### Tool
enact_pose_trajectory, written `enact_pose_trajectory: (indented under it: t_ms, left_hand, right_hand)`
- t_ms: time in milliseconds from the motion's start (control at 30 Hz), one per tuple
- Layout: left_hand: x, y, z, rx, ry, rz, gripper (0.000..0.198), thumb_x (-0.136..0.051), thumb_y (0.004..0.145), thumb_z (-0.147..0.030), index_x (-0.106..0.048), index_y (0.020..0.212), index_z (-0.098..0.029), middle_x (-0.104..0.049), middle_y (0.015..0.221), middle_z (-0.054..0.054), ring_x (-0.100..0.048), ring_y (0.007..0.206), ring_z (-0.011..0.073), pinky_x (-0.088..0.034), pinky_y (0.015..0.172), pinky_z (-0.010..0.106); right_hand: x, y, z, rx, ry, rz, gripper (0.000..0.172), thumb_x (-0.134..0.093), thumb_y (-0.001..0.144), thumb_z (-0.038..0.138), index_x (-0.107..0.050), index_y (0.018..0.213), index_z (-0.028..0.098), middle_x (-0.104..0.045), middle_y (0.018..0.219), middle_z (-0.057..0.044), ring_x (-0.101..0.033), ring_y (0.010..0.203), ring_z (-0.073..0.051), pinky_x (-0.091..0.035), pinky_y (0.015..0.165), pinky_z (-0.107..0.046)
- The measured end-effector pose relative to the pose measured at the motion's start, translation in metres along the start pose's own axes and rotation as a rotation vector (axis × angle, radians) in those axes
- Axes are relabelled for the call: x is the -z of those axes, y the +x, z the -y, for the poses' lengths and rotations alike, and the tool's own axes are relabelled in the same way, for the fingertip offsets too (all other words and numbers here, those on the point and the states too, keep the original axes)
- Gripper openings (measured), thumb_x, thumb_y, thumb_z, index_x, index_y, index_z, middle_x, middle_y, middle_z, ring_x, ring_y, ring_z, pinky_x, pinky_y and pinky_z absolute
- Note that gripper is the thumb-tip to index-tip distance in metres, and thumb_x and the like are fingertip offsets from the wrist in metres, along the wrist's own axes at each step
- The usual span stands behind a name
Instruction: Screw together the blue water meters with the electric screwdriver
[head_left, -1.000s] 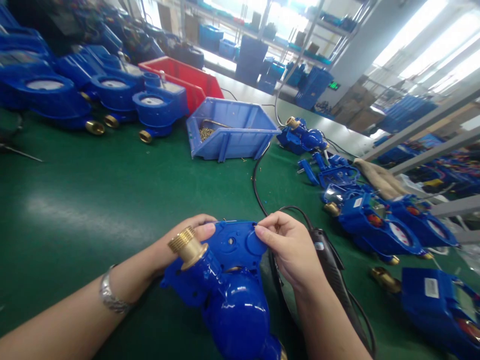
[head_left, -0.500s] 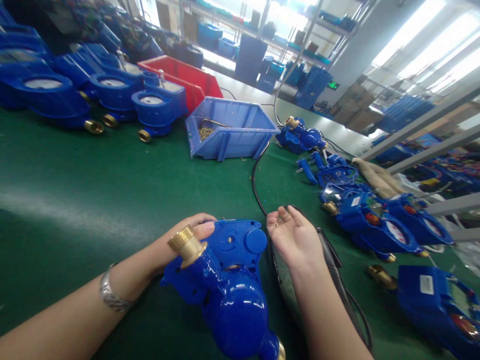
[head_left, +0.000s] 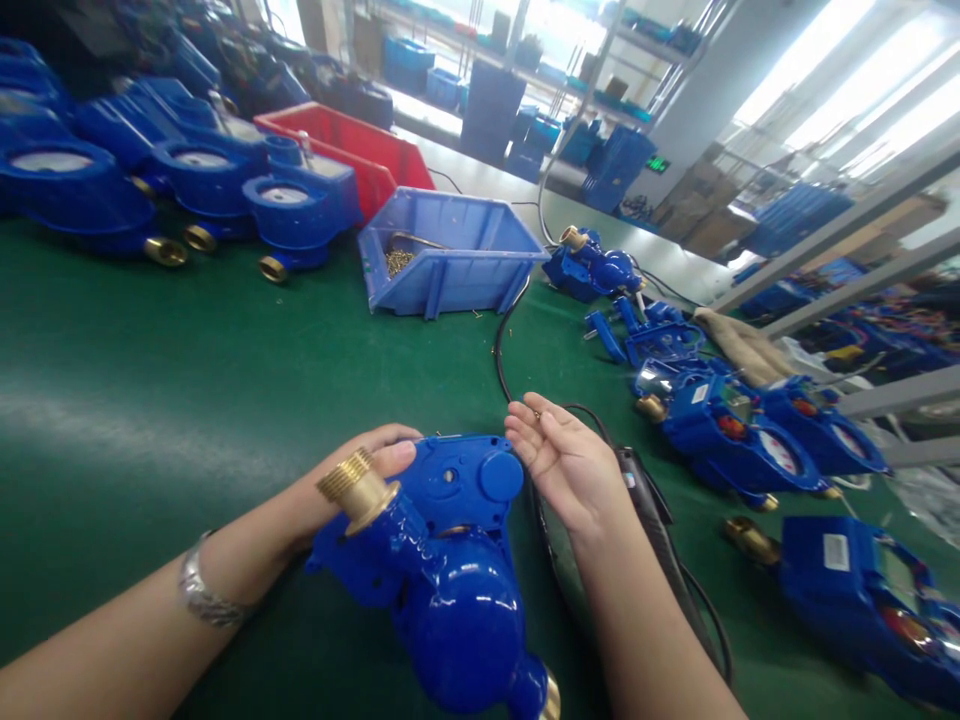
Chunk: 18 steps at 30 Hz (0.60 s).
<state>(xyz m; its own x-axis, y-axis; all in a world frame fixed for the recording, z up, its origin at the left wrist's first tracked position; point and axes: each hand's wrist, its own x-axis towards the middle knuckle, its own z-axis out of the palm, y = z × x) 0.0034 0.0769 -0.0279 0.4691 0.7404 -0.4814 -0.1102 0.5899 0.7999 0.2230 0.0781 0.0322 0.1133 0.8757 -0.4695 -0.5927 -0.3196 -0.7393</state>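
Observation:
A blue water meter [head_left: 457, 610] with threaded brass ends lies underside up at the front of the green bench. My left hand [head_left: 367, 465] grips its far left edge, thumb on top, while the other fingers are hidden behind. Just right of the meter's flat plate, my right hand [head_left: 562, 455] is turned palm up. Its thumb and fingers pinch a tiny brass-coloured screw [head_left: 537, 415], only partly visible. Under the right forearm lies a black corded tool [head_left: 637, 490], largely covered by the arm.
A blue bin [head_left: 480, 285] of small screws stands ahead, with a red bin [head_left: 360, 150] behind it. Finished-looking meters [head_left: 289, 215] line the back left. More meters [head_left: 742, 430] and loose parts occupy the right side. A black cable [head_left: 499, 350] crosses the bench [head_left: 225, 360].
My right thumb and fingers have closed together on the screw, and the hand has come slightly nearer the meter plate. My left hand keeps its hold. The whole view has shifted slightly.

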Motion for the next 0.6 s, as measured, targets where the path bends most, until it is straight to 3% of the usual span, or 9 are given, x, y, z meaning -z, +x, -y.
enact_pose_trajectory:
  t_ms: [133, 333, 467, 600]
  left_hand:
    - [-0.002, -0.003, -0.003, -0.008, 0.019, 0.007, 0.048, -0.070, 0.058, -0.056, -0.063, 0.092, -0.023, -0.068, 0.083, 0.003, -0.061, 0.076, 0.0208, -0.048, 0.067, 0.031]
    - [-0.008, -0.007, -0.006, -0.023, -0.004, -0.014, 0.047, -0.070, 0.059, -0.056, -0.064, 0.090, -0.021, -0.069, 0.083, 0.004, -0.062, 0.073, 0.0208, -0.048, 0.066, 0.032]
    - [-0.010, -0.008, -0.006, -0.029, -0.016, -0.001, 0.047, -0.071, 0.060, -0.054, -0.062, 0.089, -0.019, -0.068, 0.076, 0.002, -0.060, 0.066, 0.0176, -0.046, 0.061, 0.029]
    - [-0.012, -0.010, -0.006, -0.044, -0.019, 0.000, 0.043, -0.067, 0.066, -0.052, -0.060, 0.091, -0.018, -0.067, 0.071, -0.001, -0.059, 0.063, 0.0144, -0.044, 0.060, 0.026]
  right_hand:
    - [0.001, -0.007, 0.010, 0.083, -0.027, 0.044, 0.006, -0.058, 0.077, 0.007, -0.058, 0.079, 0.013, -0.071, 0.073, -0.009, -0.069, 0.061, -0.016, -0.057, 0.054, -0.023]
    - [0.007, -0.031, 0.025, 0.150, -0.040, 0.147, 0.029, -0.084, 0.054, 0.020, -0.059, 0.067, 0.015, -0.070, 0.069, -0.001, -0.066, 0.059, -0.011, -0.053, 0.050, -0.014]
    - [0.014, -0.043, 0.014, 0.060, -0.090, 0.101, 0.033, -0.086, 0.048, 0.022, -0.056, 0.062, 0.016, -0.066, 0.059, 0.003, -0.058, 0.047, -0.005, -0.047, 0.043, -0.010]
    - [0.022, -0.051, -0.006, 0.003, -0.171, 0.108, 0.030, -0.083, 0.054, 0.027, -0.061, 0.069, 0.013, -0.059, 0.046, 0.002, -0.044, 0.031, -0.004, -0.034, 0.030, -0.011]
